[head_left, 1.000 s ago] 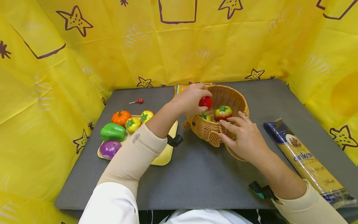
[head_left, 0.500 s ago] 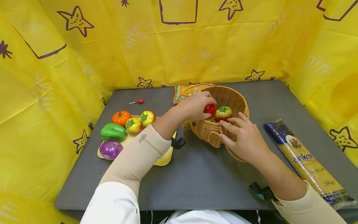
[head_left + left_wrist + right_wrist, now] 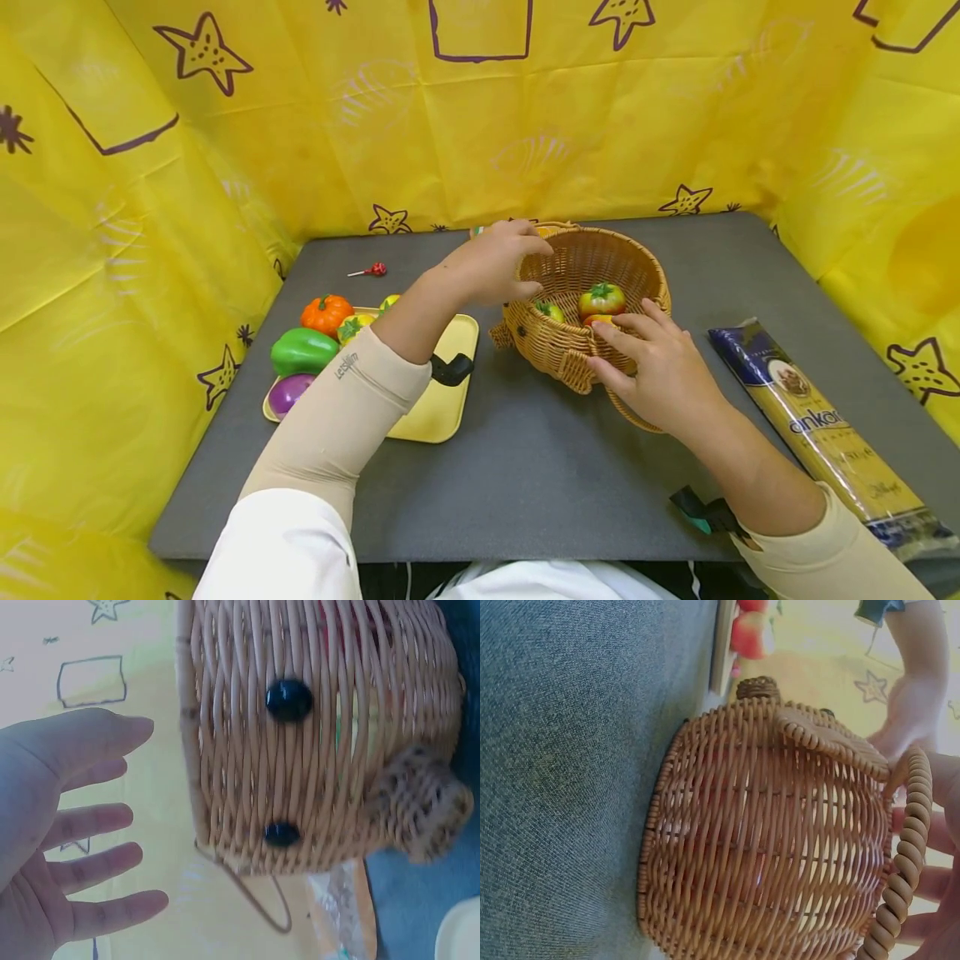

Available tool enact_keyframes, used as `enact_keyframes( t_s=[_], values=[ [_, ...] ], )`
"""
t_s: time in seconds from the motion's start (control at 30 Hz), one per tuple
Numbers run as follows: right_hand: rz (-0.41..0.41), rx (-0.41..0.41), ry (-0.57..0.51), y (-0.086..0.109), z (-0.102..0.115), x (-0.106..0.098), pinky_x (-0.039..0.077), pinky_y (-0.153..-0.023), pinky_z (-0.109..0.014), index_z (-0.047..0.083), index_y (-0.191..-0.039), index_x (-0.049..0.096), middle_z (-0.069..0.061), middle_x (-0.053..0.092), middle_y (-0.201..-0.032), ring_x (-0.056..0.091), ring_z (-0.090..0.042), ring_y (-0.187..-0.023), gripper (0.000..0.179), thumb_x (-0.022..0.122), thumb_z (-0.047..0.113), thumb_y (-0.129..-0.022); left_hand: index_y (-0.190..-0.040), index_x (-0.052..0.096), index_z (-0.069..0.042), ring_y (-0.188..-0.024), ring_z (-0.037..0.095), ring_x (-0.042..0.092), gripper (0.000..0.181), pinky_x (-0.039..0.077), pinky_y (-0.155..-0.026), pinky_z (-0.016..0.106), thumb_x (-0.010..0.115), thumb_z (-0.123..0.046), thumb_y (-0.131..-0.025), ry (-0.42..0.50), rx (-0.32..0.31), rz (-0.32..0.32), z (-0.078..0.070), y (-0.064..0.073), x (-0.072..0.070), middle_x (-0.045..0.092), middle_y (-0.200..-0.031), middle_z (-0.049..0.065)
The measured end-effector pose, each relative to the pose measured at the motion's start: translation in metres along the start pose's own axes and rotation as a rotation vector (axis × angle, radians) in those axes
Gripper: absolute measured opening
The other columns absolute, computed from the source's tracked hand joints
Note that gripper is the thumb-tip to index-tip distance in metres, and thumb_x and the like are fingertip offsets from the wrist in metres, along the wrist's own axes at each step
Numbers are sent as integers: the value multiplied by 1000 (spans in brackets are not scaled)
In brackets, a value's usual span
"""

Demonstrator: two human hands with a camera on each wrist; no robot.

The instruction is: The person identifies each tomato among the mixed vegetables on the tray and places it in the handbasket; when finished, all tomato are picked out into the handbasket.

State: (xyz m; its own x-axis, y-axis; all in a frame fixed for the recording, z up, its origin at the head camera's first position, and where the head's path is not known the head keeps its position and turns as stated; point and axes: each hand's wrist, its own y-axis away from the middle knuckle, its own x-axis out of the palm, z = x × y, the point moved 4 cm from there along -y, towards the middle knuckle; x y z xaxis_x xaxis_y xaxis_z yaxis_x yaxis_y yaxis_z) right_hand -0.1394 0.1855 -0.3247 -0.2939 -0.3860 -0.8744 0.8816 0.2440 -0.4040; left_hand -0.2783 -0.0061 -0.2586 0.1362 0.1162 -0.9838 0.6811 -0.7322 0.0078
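A wicker basket with button eyes stands mid-table. Inside lie a red-and-green toy tomato, a greenish one and an orange-red one partly hidden by fingers. Over the basket's left rim hovers my left hand, its fingers spread and holding nothing; the left wrist view shows its fingers apart from the wicker. My right hand rests at the basket's near right rim, fingers fairly straight over the edge. In the right wrist view the twisted handle crosses in front of its fingers.
Left of the basket, a yellow tray bears a toy pumpkin, a green pepper, a purple eggplant and yellow-red fruits. A lollipop lies behind it. A pasta pack lies right; an orange packet sits behind the basket.
My left hand lowered a red round toy into the basket, let go of it, and drew back up and left, now empty. The right hand has stayed at the rim.
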Motion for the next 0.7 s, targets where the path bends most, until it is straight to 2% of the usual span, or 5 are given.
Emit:
enact_keyframes(
  t_s=[0.1, 0.27, 0.47, 0.7],
  values=[
    [10, 7, 0, 0, 0, 0, 38, -89, -85, 14, -130, 73, -19, 66, -129, 41, -51, -141, 44, 78, 33, -90, -148, 54, -20, -141, 32, 42, 57, 42, -111, 46, 69, -38, -97, 11, -43, 17, 12, 7, -1, 44, -153, 7],
    [27, 19, 0, 0, 1, -1, 37, -91, -85, 14, -131, 72, -18, 66, -130, 39, -50, -142, 44, 77, 32, -91, -152, 50, -21, -143, 35, 40, 63, 42, -112, 48, 72, -37, -95, -1, -109, 77, 38, 22, 7, 42, -154, 12],
    [23, 9, -2, 0, 3, -1, 37, -90, -85, 14, -130, 72, -18, 66, -129, 40, -50, -142, 43, 77, 33, -91, -153, 50, -20, -137, 39, 44, 66, 41, -111, 51, 74, -33, -93, 1, -220, 136, 75, 50, 18, 44, -150, 16],
    [18, 8, -3, -1, 2, -1, 38, -90, -85, 14, -130, 73, -18, 67, -129, 40, -50, -142, 44, 77, 32, -90, -151, 51, -16, -142, 39, 40, 65, 39, -114, 54, 75, -29, -92, 21, -355, 174, 116, 75, 28, 40, -155, 17]
  ],
)
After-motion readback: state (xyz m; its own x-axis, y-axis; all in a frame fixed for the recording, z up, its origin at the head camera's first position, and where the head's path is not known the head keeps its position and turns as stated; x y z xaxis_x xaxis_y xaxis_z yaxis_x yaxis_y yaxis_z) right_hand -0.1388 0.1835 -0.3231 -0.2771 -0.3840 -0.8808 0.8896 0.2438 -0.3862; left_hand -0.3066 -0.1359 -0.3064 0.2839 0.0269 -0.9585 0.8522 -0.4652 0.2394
